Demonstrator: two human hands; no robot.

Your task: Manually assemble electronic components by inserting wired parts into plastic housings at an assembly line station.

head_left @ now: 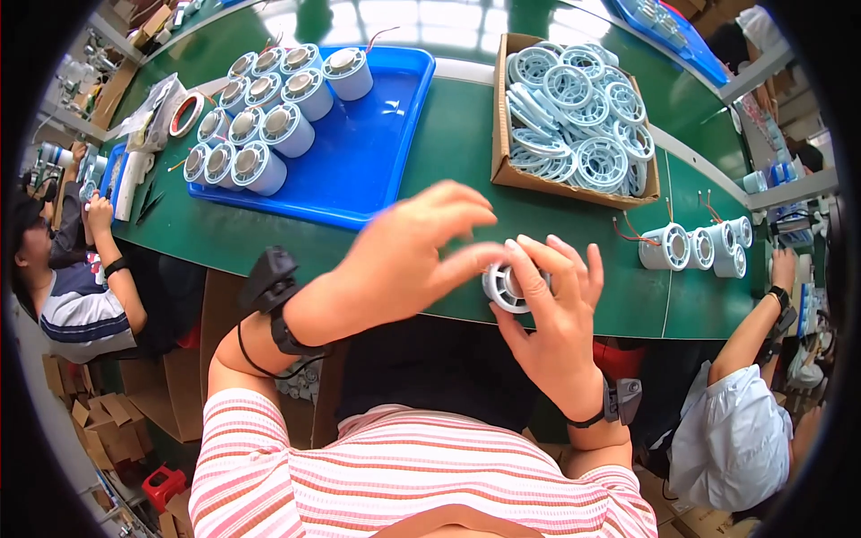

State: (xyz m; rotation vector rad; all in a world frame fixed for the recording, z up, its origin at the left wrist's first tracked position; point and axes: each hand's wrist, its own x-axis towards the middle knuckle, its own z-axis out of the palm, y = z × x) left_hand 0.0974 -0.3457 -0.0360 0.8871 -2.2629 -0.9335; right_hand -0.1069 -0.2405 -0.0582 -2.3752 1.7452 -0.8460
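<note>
Near the table's front edge, my right hand (563, 314) grips a light-blue round housing (502, 290) with a slotted rim. My fingers and thumb wrap it, hiding much of its body. To its left is my left hand (404, 251), slightly blurred, fingers apart and nothing held. The left fingertips come close to the housing's top; whether they touch it I cannot tell. Beyond my left hand, similar cylinders (287, 130) with silver centres stand in rows on a blue tray (381, 170).
A cardboard box (574, 190) full of light-blue slotted rings (601, 161) sits beyond my right hand. Several wired housings (665, 248) stand on the green table (457, 117) at right. Tweezers (151, 208) and a tape roll (186, 114) lie left. Co-workers sit on both sides.
</note>
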